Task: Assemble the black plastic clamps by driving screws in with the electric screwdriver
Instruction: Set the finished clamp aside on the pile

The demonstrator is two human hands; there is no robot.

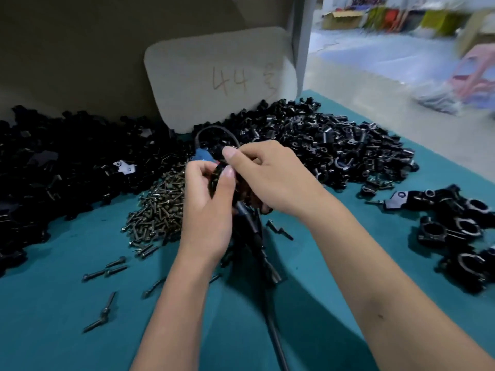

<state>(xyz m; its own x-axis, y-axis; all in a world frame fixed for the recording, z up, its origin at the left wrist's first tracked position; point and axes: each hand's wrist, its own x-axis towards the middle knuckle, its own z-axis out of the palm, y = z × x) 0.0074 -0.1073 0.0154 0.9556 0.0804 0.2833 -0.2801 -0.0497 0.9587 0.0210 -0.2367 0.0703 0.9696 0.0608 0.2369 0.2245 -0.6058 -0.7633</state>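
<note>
Teal bench cloth (53, 330), parts heaped around: your left hand (206, 210) and right hand (270, 180) are pinching one black clamp (217, 175) above the screwdriver (254, 234). Misaligned halves are risking a cross-threaded screw or a dropped clamp.

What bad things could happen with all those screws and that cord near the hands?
The cord runs right under both hands, so the left hand or right hand might snag it. Loose screws lying away from the screw pile on the teal cloth could roll off and get lost.
</note>
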